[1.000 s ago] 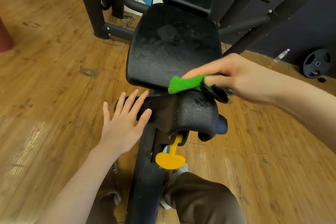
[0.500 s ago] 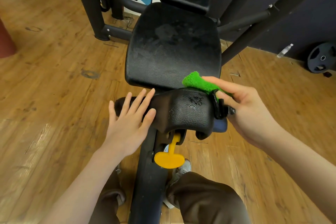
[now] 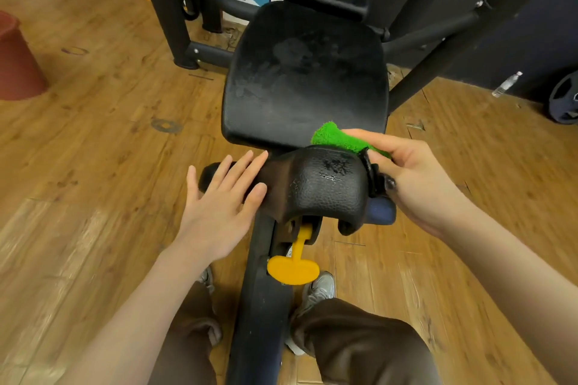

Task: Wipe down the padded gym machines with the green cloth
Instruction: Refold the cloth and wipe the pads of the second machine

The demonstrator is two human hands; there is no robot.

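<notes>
Right hand [image 3: 416, 178] gripping green cloth [image 3: 339, 138], fingers curled round it, pressed on the far right top edge of the front pad [image 3: 316, 187]. Cloth bunched, poking out left of the fingers, sitting in the gap between pad and seat [image 3: 306, 75]. Left hand [image 3: 219, 209] flat, fingers straight and spread, resting on the pad's left roller [image 3: 209, 173], holding nothing. Pad: black, pebbled, worn scuffs on top near the cloth. Blue end cap [image 3: 381, 212] on the pad's right side, just under the right hand. Yellow knob [image 3: 294, 267] hanging below the pad, on the black beam [image 3: 259, 322]. Seat just beyond the pad, dusty smears on its surface. Brown trousers and grey shoes either side of the beam. Red bin [image 3: 18, 62] far left of the pad, weight plate [image 3: 564, 101] and bottle [image 3: 506, 84] far right, all on wood floor [image 3: 93, 134].
</notes>
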